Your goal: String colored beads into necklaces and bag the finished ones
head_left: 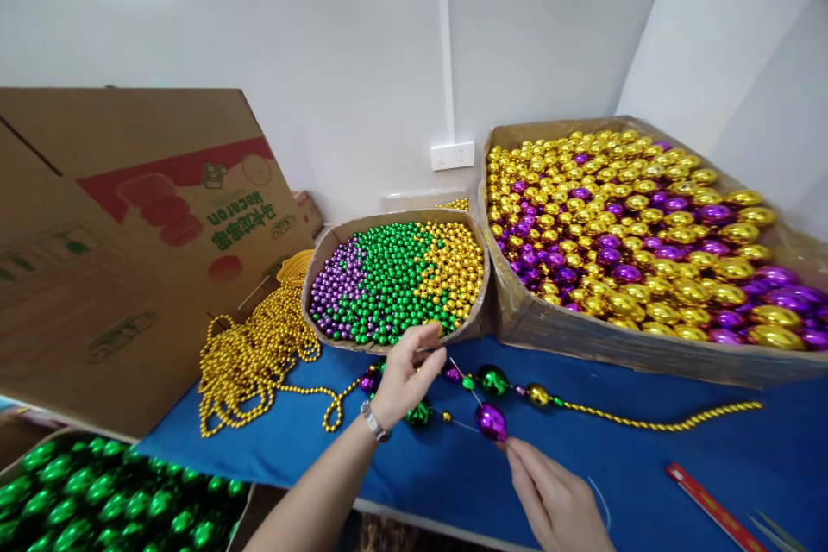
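Observation:
My left hand [407, 375], with a wristwatch, is pinched shut at the near rim of a round cardboard tray [482, 310] of small purple, green and gold beads; what its fingertips hold is too small to name. My right hand [556, 496] is closed on a thin string just below a large purple bead [492, 421]. A strand [647, 423] lies on the blue table [647, 466] with green [492, 379], gold [536, 395] and purple beads and a gold chain trailing right.
A big cardboard box [582, 341] of large gold and purple beads stands at right. A heap of gold bead chain [252, 358] lies left, beside a tilted printed carton [129, 241]. Green beads [97, 500] fill a box at bottom left. A red ruler [711, 504] lies at bottom right.

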A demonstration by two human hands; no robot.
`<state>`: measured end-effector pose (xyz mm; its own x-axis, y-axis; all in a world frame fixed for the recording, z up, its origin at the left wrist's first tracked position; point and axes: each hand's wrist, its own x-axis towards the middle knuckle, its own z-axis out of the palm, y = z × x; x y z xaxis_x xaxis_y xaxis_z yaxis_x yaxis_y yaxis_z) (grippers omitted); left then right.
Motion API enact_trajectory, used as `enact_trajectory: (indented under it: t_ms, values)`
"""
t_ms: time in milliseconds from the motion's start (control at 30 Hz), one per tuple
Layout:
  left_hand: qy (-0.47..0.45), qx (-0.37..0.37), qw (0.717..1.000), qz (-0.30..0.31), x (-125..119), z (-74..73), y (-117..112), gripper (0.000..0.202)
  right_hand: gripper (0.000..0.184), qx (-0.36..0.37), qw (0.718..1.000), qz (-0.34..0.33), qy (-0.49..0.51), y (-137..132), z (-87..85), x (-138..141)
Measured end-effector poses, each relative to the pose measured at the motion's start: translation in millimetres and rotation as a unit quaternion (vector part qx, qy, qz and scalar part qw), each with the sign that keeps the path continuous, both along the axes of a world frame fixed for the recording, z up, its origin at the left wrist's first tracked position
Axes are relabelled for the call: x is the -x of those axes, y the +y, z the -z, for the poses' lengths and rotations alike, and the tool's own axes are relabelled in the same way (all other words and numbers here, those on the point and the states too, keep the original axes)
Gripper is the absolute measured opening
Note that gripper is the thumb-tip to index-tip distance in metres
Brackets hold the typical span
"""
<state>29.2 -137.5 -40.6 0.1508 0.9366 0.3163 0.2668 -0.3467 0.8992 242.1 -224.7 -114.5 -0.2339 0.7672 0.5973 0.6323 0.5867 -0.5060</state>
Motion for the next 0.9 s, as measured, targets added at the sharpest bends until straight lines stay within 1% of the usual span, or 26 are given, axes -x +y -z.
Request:
enact_trajectory:
  t_ms: [33,67,133,167,200,233,267,333,400,433,467,500,533,600,667,733,800,900]
  values:
    - [0.074,-0.049,0.996,-0.027,2,0.9,8,0.039,0.027,-0.001,1.0,0.005,-0.001,0,0.5,-1]
    - [0.149,-0.088,0.984,-0.047,4,2.5,16,0.04,0.027,-0.002,1.0,0.008,-0.004,0,0.8,-2]
    - [0.272,-0.121,0.953,-0.056,8,7.0,33,0.039,0.027,-0.009,1.0,0.009,-0.009,-1,1.1,-3]
    - [0.307,-0.121,0.943,-0.048,9,9.6,40,0.037,0.027,-0.012,1.0,0.009,-0.01,-1,1.0,-4]
    - [0.321,-0.117,0.939,-0.038,9,12.0,46,0.035,0.027,-0.016,1.0,0.009,-0.012,0,0.7,-4]
    - [0.316,-0.11,0.942,-0.03,10,13.8,49,0.031,0.027,-0.018,1.0,0.009,-0.015,-1,0.3,-5]
    - [0.294,-0.101,0.95,-0.028,10,14.9,51,0.027,0.027,-0.018,1.0,0.01,-0.017,-1,-0.1,-5]
    - [0.209,-0.069,0.975,-0.042,10,14.6,49,0.022,0.027,-0.015,1.0,0.01,-0.021,-1,-0.8,-6]
    - [0.069,-0.002,0.996,-0.059,9,11.6,41,0.023,0.026,-0.014,1.0,0.007,-0.023,-2,-0.8,-5]
    - [-0.018,0.044,0.997,-0.058,8,9.6,36,0.026,0.026,-0.014,1.0,0.006,-0.023,-2,-0.4,-4]
    - [-0.111,0.092,0.988,-0.049,7,7.7,31,0.028,0.025,-0.014,1.0,0.002,-0.023,-2,0.1,-3]
    - [-0.199,0.137,0.97,-0.035,6,6.2,26,0.03,0.025,-0.011,1.0,-0.001,-0.023,-2,0.8,-1]
    - [-0.274,0.176,0.945,-0.02,4,5.1,21,0.03,0.025,-0.007,1.0,-0.006,-0.022,-2,1.6,1]
    - [-0.375,0.229,0.898,-0.001,0,4.4,12,0.028,0.025,0.001,1.0,-0.016,-0.016,-3,2.9,4]
    - [-0.424,0.257,0.869,0.004,-6,4.6,5,0.027,0.026,0.008,1.0,-0.022,-0.011,-3,3.5,7]
    - [-0.45,0.267,0.852,0.01,-11,4.2,0,0.029,0.027,0.014,1.0,-0.024,-0.007,-4,3.1,7]
    - [-0.465,0.264,0.845,0.015,-15,2.7,-3,0.032,0.027,0.016,1.0,-0.023,-0.01,-5,2.1,7]
    - [-0.475,0.257,0.841,0.012,-19,0.8,-6,0.036,0.028,0.014,1.0,-0.02,-0.018,-6,0.8,5]
